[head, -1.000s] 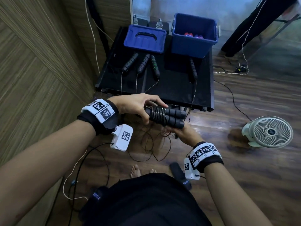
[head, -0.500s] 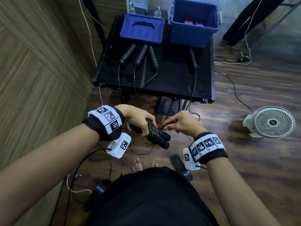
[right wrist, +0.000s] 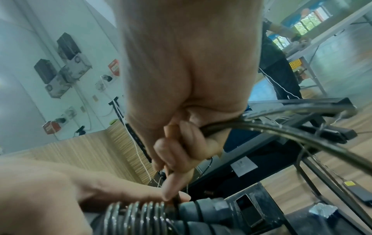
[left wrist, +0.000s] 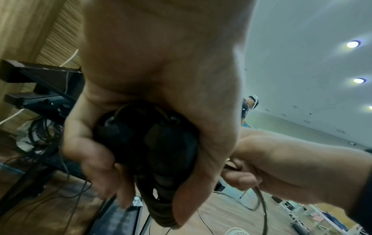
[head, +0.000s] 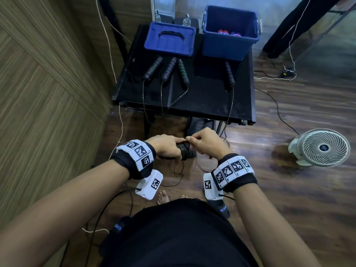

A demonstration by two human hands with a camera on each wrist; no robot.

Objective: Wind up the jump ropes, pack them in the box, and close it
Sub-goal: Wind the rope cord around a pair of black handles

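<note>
My left hand [head: 169, 146] grips a pair of black jump rope handles [head: 187, 154] held side by side, with several turns of cord coiled around them [right wrist: 138, 213]. In the left wrist view the handle ends [left wrist: 145, 143] sit inside my curled fingers. My right hand [head: 204, 143] pinches the loose black cord [right wrist: 261, 128] just above the coil. Slack cord [head: 179, 170] hangs toward the floor. Several more handles [head: 169, 69] lie on the black table [head: 212, 105]. The open blue box [head: 230, 33] stands at the back right, its lid [head: 169, 41] beside it on the left.
A white fan [head: 320, 147] stands on the wooden floor to the right. A wood-panelled wall [head: 44, 93] runs along the left. Cords from the table handles trail over its front edge. Cables lie on the floor, and my bare foot [head: 163, 196] shows below my hands.
My right hand has come up from under the handles and now pinches the cord over the coil. The bundle has dropped lower and closer to my body.
</note>
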